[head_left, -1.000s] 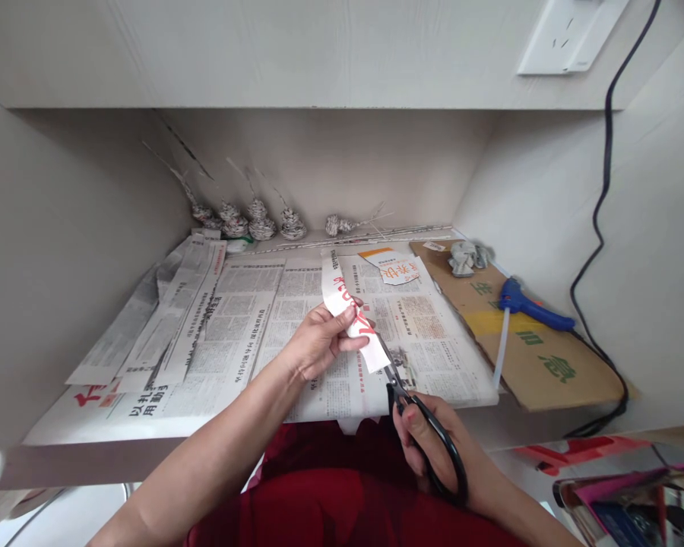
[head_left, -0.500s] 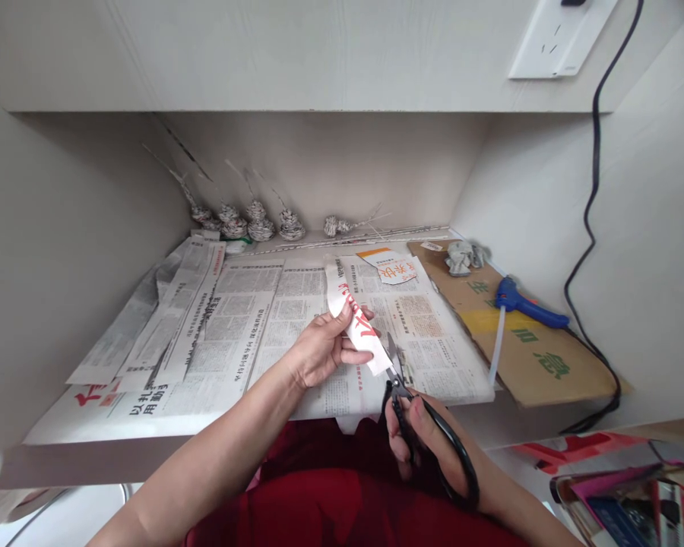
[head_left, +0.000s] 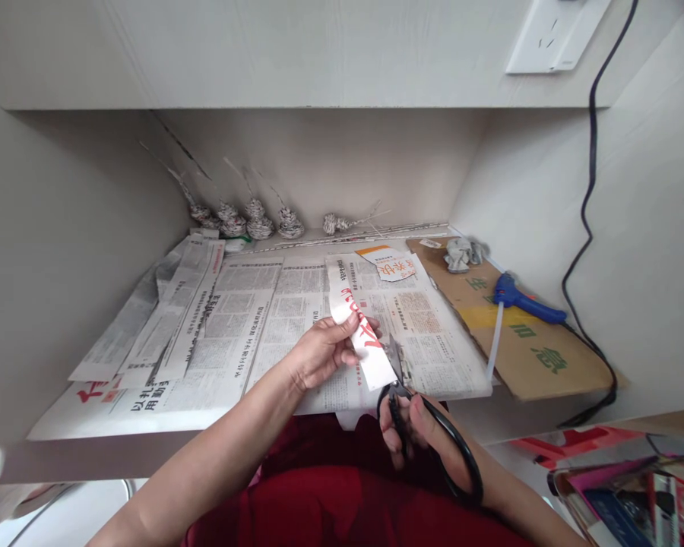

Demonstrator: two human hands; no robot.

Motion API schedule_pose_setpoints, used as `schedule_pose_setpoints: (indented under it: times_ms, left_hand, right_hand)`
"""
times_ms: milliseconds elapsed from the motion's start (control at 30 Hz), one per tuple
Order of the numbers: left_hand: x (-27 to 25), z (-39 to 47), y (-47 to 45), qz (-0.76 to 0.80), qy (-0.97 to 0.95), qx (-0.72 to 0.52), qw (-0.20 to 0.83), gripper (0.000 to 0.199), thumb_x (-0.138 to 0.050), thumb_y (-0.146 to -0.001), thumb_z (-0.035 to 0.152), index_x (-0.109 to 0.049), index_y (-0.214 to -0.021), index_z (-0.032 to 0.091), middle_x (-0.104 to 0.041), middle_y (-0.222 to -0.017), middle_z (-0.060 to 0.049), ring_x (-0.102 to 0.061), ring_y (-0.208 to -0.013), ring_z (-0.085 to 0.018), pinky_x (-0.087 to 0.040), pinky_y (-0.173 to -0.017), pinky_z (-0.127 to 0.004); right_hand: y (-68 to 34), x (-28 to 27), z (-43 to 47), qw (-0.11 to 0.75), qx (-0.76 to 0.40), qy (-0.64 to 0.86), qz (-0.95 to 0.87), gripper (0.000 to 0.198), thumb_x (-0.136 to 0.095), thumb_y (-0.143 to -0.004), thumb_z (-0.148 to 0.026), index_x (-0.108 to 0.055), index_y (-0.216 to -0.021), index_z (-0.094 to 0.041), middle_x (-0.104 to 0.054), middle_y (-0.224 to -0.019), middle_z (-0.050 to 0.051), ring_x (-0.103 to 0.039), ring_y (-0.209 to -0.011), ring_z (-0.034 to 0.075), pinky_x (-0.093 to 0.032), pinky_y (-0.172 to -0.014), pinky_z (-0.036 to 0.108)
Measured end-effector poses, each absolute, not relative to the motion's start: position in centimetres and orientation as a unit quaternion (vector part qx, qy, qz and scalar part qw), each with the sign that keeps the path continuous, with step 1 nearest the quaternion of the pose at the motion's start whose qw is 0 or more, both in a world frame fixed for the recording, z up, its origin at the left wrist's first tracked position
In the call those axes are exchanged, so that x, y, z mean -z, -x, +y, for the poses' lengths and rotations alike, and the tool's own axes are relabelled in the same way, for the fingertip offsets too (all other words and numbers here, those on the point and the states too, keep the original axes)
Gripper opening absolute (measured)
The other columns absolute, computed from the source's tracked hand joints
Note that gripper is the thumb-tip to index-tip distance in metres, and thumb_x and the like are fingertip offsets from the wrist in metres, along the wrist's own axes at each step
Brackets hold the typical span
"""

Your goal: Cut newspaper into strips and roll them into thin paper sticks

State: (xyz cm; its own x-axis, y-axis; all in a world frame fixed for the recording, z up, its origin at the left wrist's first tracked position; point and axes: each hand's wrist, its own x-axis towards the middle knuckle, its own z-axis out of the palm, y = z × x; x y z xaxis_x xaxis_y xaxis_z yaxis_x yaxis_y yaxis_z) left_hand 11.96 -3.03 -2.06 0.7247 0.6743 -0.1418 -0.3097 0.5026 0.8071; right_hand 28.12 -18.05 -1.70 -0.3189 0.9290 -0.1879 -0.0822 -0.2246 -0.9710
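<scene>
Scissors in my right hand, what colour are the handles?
Black handles, clearest in the head view.

On my feed, a blue plastic glue gun (head_left: 524,301) lies on a flat brown cardboard sheet (head_left: 513,368), a white rectangular socket (head_left: 544,42) above the sheet.

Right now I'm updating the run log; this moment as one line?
left hand: holding red-printed white paper strip | right hand: holding black-handled metal scissors | blades: at strip's near end
</scene>
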Motion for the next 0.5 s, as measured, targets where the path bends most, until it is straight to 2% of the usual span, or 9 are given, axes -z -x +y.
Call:
schedule_pose_setpoints:
  times_ms: [233,300,433,500]
  left_hand:
    - [2.5,-3.2,-12.0,0.212,-0.403,-0.322,0.830,0.029,-0.067,-0.082,0.032,-0.072,-0.097,0.007,-0.070,-0.084,-0.011,-0.067,-0.074,-0.015,-0.057,-0.060,-0.020]
    - [2.5,-3.6,-12.2,0.208,-0.407,-0.311,0.833,0.029,-0.068,-0.082,0.033,-0.072,-0.096,0.007,-0.070,-0.081,-0.010,-0.066,-0.069,-0.014,-0.056,-0.058,-0.019]
    - [2.7,-4.2,-12.4,0.212,-0.409,-0.292,0.838,0.028,-0.069,-0.081,0.031,-0.073,-0.094,0.006,-0.070,-0.081,-0.011,-0.059,-0.055,-0.007,-0.046,-0.042,-0.012]
    - [2.7,-4.3,-12.4,0.228,-0.398,-0.293,0.839,0.025,-0.072,-0.079,0.028,-0.073,-0.092,0.006,-0.070,-0.083,-0.010,-0.061,-0.056,-0.007,-0.047,-0.043,-0.011]
  right_hand:
    - [-28.0,3.0,-18.0,0.416,-0.675,0.409,-0.453,0.057,-0.033,-0.090,-0.066,-0.054,-0.090,-0.013,-0.051,-0.074,0.002,-0.052,-0.061,0.012,-0.038,-0.059,0.025]
    - [-28.0,3.9,-18.0,0.420,-0.683,0.401,-0.443,0.058,-0.031,-0.090,-0.066,-0.055,-0.090,-0.013,-0.051,-0.073,0.002,-0.052,-0.060,0.012,-0.037,-0.057,0.025]
    - [-28.3,4.9,-18.0,0.421,-0.679,0.406,-0.444,0.058,-0.030,-0.092,-0.063,-0.058,-0.095,-0.012,-0.054,-0.077,0.003,-0.054,-0.063,0.011,-0.037,-0.059,0.024]
    - [-28.4,4.6,-18.0,0.423,-0.678,0.410,-0.440,0.057,-0.030,-0.093,-0.062,-0.058,-0.097,-0.012,-0.055,-0.078,0.004,-0.054,-0.064,0.011,-0.037,-0.061,0.025]
